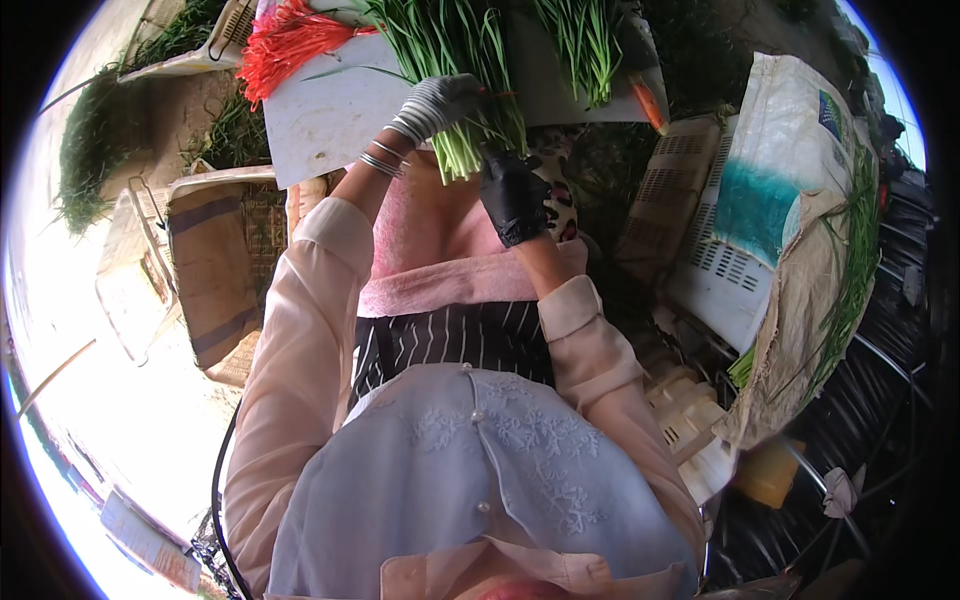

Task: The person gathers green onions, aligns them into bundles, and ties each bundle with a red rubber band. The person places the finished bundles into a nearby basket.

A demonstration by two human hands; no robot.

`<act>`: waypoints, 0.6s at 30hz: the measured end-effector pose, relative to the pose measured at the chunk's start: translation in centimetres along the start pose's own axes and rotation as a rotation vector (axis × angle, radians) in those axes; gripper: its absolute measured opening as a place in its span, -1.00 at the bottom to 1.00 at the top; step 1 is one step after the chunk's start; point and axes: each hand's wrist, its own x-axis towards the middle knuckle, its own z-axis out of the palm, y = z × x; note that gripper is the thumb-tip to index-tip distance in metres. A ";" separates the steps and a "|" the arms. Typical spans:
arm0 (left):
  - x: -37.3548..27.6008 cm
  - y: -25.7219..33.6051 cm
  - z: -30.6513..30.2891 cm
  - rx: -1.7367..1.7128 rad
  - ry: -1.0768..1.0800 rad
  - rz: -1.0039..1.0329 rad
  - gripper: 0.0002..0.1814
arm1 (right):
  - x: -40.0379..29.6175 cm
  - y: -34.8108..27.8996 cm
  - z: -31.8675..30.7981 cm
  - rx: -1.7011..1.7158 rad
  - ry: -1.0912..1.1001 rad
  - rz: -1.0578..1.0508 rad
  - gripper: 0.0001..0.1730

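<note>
A bunch of green garlic chives (457, 45) lies across the front edge of a white board (330, 127), its pale cut ends pointing towards me. My left hand (442, 105), in a grey striped glove, grips the bunch from its left side. A thin red strip shows against the stalks just right of those fingers. My right hand (514, 196), in a black glove, is at the lower right of the cut ends with its fingers curled. Whether it holds any stalks is hidden. Red plastic strips (289, 49) lie in a bundle on the board's left.
A smaller chive bunch (585, 56) and an orange-handled tool (648, 103) lie on the board's right. Plastic crates (720, 277) stand to my right, with a woven sack (780, 135) over one. A cloth-lined crate (214, 262) stands left. Loose greens (94, 150) lie on the floor.
</note>
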 end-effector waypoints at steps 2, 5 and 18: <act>0.4 -0.5 0.0 0.059 -0.015 0.000 -0.78 | -0.1 0.2 2.2 0.006 -0.024 0.037 -0.76; 0.6 -0.5 0.2 0.079 0.000 0.013 -0.78 | 1.5 -0.2 2.4 0.349 0.089 0.049 -0.74; 1.1 -2.2 1.0 -0.028 -0.036 -0.023 -0.76 | -2.0 2.0 -4.8 0.269 -0.377 -0.013 -0.79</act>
